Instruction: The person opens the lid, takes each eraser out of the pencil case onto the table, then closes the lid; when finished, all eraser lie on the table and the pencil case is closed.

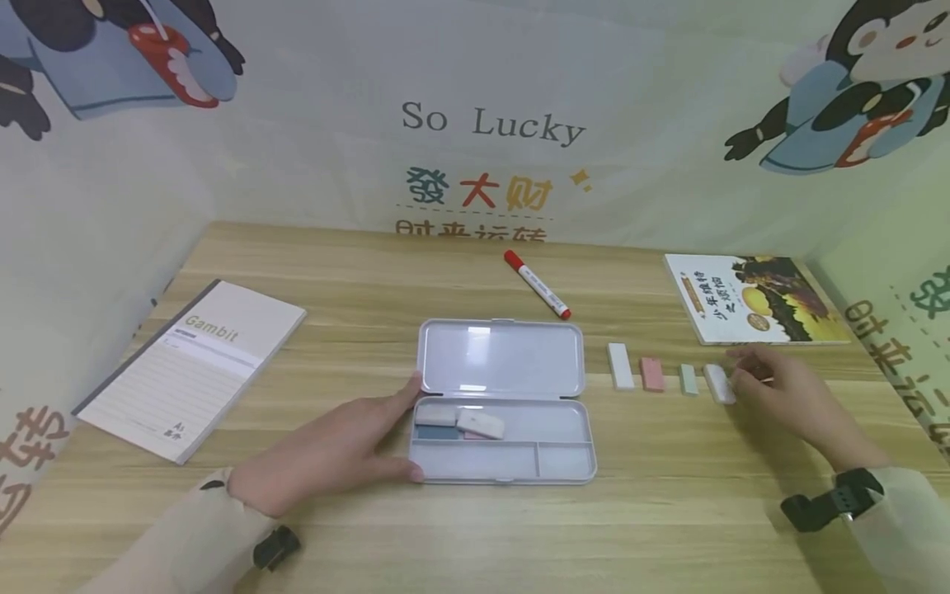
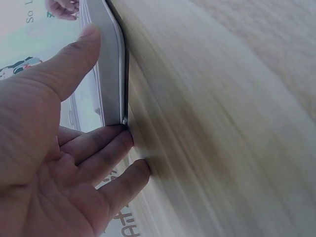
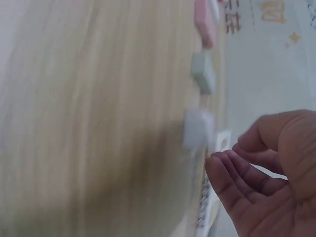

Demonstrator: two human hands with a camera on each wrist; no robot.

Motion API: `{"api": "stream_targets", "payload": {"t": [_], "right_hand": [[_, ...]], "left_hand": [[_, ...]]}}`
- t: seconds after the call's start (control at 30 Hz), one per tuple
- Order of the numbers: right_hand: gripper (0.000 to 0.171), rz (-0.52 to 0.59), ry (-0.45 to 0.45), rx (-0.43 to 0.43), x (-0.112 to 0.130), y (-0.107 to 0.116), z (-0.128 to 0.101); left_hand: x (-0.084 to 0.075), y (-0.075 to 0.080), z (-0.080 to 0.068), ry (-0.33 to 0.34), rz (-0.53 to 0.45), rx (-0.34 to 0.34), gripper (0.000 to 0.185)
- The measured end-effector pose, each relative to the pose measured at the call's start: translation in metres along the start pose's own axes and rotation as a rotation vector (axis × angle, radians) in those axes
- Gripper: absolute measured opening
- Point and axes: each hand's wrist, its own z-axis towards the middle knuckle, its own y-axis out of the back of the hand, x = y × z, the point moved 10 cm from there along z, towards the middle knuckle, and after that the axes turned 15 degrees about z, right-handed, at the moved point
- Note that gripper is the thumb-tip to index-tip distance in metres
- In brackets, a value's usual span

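Observation:
An open grey pencil case (image 1: pixel 499 359) lies mid-table with its lid flat behind its tray (image 1: pixel 566 462). Two pale erasers (image 1: pixel 480 423) and a blue piece lie in the tray's upper compartment. My left hand (image 1: pixel 386 433) rests against the case's left end, with the thumb at the hinge and straight fingers at the front corner. The left wrist view shows the same hand (image 2: pixel 113 143) touching the case edge (image 2: pixel 106 64). A row of erasers lies to the right: white (image 1: pixel 620 365), pink (image 1: pixel 652 374), green (image 1: pixel 688 379) and a white one (image 1: pixel 718 383). My right hand (image 1: pixel 745 371) hovers beside that last eraser (image 3: pixel 197 129), with its fingers (image 3: pixel 232 170) loosely curled and holding nothing.
A lined notebook (image 1: pixel 193 367) lies at the left and a red marker (image 1: pixel 538 284) lies behind the case. A picture book (image 1: pixel 753 297) sits at the back right. Printed backdrop walls close in the wooden table (image 1: pixel 475 536) on three sides.

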Motion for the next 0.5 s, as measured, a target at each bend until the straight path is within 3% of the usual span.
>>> {"api": "stream_targets", "payload": {"t": [0.23, 0.33, 0.5], "right_hand": [[0.019, 0.02, 0.201, -0.102, 0.06, -0.012, 0.007], [0.018, 0.037, 0.288, -0.069, 0.093, -0.032, 0.008], [0.018, 0.133, 0.362, 0.08, 0.144, -0.076, 0.011]], "left_hand": [[0.002, 0.0, 0.0, 0.004, -0.004, 0.004, 0.108], [0.001, -0.001, 0.001, 0.007, -0.009, 0.004, 0.108], [0.002, -0.001, 0.0, 0.012, -0.012, 0.003, 0.108]]}}
